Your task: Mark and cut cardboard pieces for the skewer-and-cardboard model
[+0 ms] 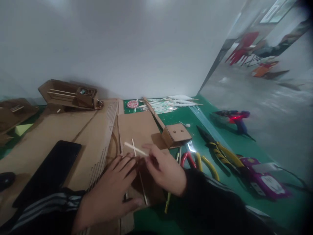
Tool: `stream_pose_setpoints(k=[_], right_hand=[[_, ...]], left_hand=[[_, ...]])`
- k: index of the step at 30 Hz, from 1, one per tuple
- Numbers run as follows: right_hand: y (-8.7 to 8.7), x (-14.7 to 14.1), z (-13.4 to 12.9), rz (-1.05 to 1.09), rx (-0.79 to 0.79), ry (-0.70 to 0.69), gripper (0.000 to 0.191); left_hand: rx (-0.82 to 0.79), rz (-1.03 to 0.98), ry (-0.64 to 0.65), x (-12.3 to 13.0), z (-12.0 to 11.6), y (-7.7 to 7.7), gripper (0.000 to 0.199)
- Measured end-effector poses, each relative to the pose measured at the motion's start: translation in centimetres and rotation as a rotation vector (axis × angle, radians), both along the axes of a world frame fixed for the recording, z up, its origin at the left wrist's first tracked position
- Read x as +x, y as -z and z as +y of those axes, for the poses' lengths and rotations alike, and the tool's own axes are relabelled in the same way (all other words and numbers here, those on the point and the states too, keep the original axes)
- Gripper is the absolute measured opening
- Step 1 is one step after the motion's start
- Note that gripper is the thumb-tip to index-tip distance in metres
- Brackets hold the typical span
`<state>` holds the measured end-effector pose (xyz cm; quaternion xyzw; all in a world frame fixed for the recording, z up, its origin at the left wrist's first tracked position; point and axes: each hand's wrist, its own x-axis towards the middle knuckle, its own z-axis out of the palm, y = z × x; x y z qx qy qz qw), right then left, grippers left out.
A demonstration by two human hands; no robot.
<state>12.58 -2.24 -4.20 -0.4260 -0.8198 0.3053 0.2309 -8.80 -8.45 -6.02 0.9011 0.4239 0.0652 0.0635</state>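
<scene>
Left hand lies flat, fingers spread, pressing the cardboard sheet. Right hand pinches a thin wooden stick laid crosswise over a second stick just beyond its fingertips. Sticks look unglued; glue gun sits well right.

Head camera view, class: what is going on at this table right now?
A person in a dark striped jacket works with both bare hands over a cardboard sheet on a green mat. The left hand lies flat, fingers spread, pressing the cardboard. The right hand pinches a thin wooden stick, which crosses a second stick lying on the sheet. A small cardboard box sits just beyond; pliers and a glue gun lie to the right, a black phone to the left.
</scene>
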Motion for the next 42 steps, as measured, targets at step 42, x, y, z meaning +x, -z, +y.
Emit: stream_pose_setpoints(k=[42], right_hand=[[2.6,8.5,-5.8,-0.514,0.21,0.09,0.024]], left_hand=[[-0.072,-0.036,0.083,1.0,0.6,1.4,0.066]])
